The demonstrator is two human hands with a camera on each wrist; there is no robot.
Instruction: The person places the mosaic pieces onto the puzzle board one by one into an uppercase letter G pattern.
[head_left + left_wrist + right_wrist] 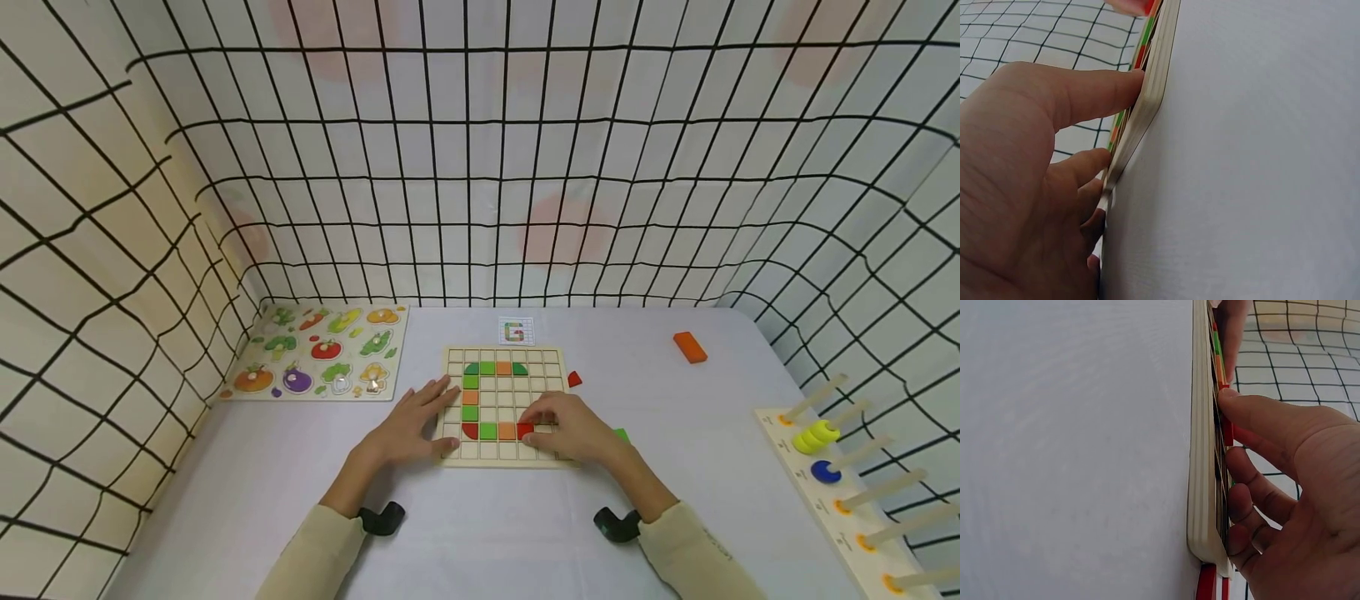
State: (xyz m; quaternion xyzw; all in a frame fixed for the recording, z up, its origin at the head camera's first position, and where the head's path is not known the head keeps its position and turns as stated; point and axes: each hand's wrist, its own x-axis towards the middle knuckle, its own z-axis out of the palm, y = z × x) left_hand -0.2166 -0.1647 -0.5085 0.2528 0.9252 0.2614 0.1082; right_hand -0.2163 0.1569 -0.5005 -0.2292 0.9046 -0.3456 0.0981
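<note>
A wooden grid board (510, 463) lies on the white table. Green, orange and red tiles run along its top row, down a left column and along a lower row. My left hand (411, 427) rests on the board's left edge, its thumb touching the near corner side in the left wrist view. At the right end of the lower row, my right hand (572, 427) pinches a red tile (525, 430) between thumb and index finger, its other fingers loosely bent over the board. In the right wrist view that red tile (1228, 430) is at the board's surface.
Behind the board lies a small pattern card (517, 332). A loose red piece (574, 379) and a green piece (622, 434) lie to the right. A vegetable puzzle (315, 354) lies at left, an orange block (690, 347) at back right, a peg stand (810, 483) far right.
</note>
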